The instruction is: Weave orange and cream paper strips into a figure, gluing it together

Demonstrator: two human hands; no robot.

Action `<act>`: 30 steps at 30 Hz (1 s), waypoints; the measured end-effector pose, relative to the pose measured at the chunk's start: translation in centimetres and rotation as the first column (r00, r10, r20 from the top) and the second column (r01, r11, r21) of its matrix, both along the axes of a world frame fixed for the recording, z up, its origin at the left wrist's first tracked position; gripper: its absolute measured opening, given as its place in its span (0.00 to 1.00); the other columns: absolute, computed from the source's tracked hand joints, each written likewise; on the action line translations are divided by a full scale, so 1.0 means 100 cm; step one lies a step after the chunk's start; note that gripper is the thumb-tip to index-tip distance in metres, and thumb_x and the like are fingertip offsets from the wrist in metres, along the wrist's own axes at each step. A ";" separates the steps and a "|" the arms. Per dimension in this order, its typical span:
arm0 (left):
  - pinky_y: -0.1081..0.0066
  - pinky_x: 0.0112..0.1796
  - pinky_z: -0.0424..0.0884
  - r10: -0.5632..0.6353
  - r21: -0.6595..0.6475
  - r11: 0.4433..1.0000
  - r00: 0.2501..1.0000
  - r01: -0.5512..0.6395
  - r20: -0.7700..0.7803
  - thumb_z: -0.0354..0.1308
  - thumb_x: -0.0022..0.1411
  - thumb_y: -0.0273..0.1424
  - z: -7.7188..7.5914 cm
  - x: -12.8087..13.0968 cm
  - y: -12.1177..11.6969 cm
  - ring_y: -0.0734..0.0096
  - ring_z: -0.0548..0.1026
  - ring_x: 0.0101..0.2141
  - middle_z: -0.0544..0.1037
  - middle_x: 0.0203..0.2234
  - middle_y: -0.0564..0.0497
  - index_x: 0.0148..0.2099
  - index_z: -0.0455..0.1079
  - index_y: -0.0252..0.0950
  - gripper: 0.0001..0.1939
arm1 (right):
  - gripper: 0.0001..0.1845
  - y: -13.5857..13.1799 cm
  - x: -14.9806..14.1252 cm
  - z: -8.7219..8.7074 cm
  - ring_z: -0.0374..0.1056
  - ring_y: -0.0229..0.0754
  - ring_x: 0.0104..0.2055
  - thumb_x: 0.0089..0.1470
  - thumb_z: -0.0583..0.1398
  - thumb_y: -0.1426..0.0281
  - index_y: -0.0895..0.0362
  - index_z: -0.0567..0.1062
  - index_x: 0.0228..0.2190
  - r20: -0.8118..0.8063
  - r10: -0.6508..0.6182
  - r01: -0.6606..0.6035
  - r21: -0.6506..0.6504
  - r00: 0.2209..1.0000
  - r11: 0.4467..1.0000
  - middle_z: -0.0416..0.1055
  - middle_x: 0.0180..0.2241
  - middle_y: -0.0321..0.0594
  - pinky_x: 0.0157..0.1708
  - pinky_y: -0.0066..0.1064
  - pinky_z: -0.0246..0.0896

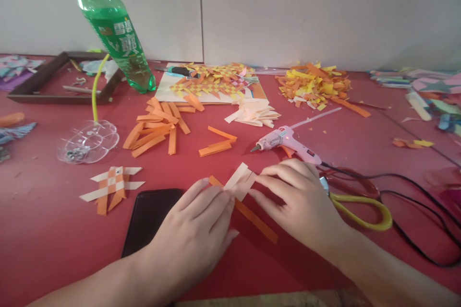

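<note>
Between my hands, cream paper strips [236, 177] cross over an orange paper strip [257, 220] on the red table. My left hand [201, 220] is closed, its fingertips pressing on the strips where they cross. My right hand [295, 196] pinches the right edge of the cream strips between thumb and fingers. A woven orange and cream paper piece [115, 181] with loose strip ends lies to the left. Under my left wrist is part of a black phone [154, 213]. Just beyond my right hand lies a pink glue gun [288, 143].
Orange strips [158, 124], cream strips [254, 112] and a pile of yellow-orange scraps [315, 84] lie farther back. A green bottle [115, 33] stands near a dark frame [36, 76]. Yellow-handled scissors [382, 218] and a black cord [414, 182] lie at right. A clear dish [104, 134] sits left.
</note>
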State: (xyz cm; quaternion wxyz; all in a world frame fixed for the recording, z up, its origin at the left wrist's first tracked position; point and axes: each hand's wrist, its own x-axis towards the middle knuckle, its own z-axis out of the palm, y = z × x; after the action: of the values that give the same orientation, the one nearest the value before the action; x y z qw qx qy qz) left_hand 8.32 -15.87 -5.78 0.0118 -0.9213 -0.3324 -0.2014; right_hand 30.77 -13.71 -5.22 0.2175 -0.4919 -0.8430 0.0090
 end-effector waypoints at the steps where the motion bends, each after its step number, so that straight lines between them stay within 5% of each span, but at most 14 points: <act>1: 0.58 0.57 0.58 -0.008 -0.004 1.000 1.000 0.009 0.004 0.53 0.66 0.32 0.000 0.000 0.000 0.63 0.72 0.43 0.79 0.42 0.48 0.49 0.73 0.29 0.15 | 0.07 -0.001 -0.001 -0.001 0.64 0.46 0.38 0.55 0.61 0.66 0.57 0.78 0.30 0.030 -0.025 0.025 0.022 0.999 0.999 0.75 0.34 0.41 0.40 0.41 0.55; 16: 0.53 0.49 0.73 -0.039 -0.034 0.999 0.999 0.039 0.010 0.55 0.63 0.31 0.000 0.001 0.001 0.57 0.76 0.41 0.80 0.41 0.44 0.47 0.74 0.28 0.14 | 0.08 -0.003 -0.009 -0.003 0.63 0.44 0.37 0.58 0.59 0.68 0.55 0.79 0.32 0.017 -0.008 0.008 0.016 1.000 1.000 0.76 0.33 0.40 0.39 0.39 0.53; 23: 0.53 0.52 0.72 -0.036 -0.123 0.992 0.999 0.040 0.035 0.55 0.63 0.28 0.000 0.000 0.003 0.59 0.77 0.42 0.79 0.41 0.44 0.45 0.74 0.30 0.11 | 0.05 -0.005 -0.010 0.002 0.65 0.43 0.39 0.54 0.62 0.66 0.54 0.77 0.33 -0.184 0.145 -0.163 -0.089 0.972 0.983 0.76 0.36 0.38 0.41 0.38 0.56; 30: 0.55 0.51 0.73 -0.057 -0.102 0.993 0.997 0.062 0.055 0.53 0.63 0.26 -0.001 0.001 0.004 0.61 0.78 0.41 0.79 0.38 0.45 0.42 0.73 0.31 0.08 | 0.07 -0.004 -0.008 0.003 0.66 0.43 0.42 0.57 0.60 0.67 0.56 0.75 0.36 -0.187 0.303 -0.339 -0.215 0.935 0.916 0.76 0.39 0.40 0.43 0.39 0.57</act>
State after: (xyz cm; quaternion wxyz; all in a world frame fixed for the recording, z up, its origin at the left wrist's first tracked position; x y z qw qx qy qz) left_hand 8.38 -15.51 -5.91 -0.0509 -0.9246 -0.3151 -0.2081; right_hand 29.94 -14.10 -4.88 0.2139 -0.3674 -0.8861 0.1849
